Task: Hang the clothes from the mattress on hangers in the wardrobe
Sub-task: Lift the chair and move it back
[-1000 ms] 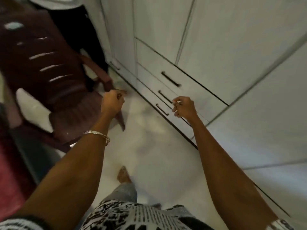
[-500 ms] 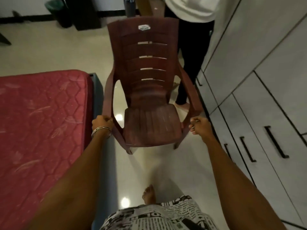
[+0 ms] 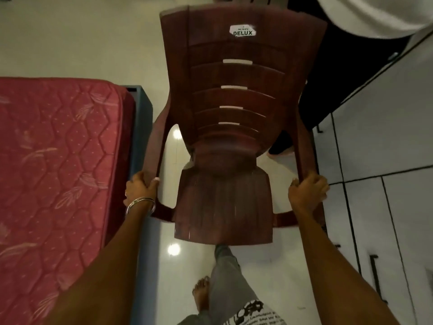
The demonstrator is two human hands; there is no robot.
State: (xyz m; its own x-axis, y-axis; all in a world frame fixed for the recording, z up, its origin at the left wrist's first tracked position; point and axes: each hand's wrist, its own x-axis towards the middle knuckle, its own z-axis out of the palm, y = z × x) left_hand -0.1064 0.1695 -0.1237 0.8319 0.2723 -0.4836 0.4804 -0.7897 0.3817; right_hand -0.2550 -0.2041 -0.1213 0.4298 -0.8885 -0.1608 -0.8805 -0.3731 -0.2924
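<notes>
A dark maroon plastic chair (image 3: 234, 127) fills the middle of the head view, its back toward the top and its seat toward me. My left hand (image 3: 140, 187), with a metal bangle on the wrist, grips the front end of the chair's left armrest. My right hand (image 3: 308, 190) is closed around the front end of the right armrest. The red quilted mattress (image 3: 56, 165) lies at the left on a blue frame; the part in view has no clothes on it. The white wardrobe (image 3: 386, 160) with black handles runs down the right side, its doors and drawers shut.
Another person in black trousers (image 3: 339, 78) and a white top stands behind the chair at the top right, close to the wardrobe. My bare foot (image 3: 201, 294) is on the glossy pale floor (image 3: 171, 266) between the bed frame and the wardrobe.
The view swung from the wardrobe drawers to the chair. Both hands, empty and closed a second ago, now hold the armrests, and the chair looks nearer and larger.
</notes>
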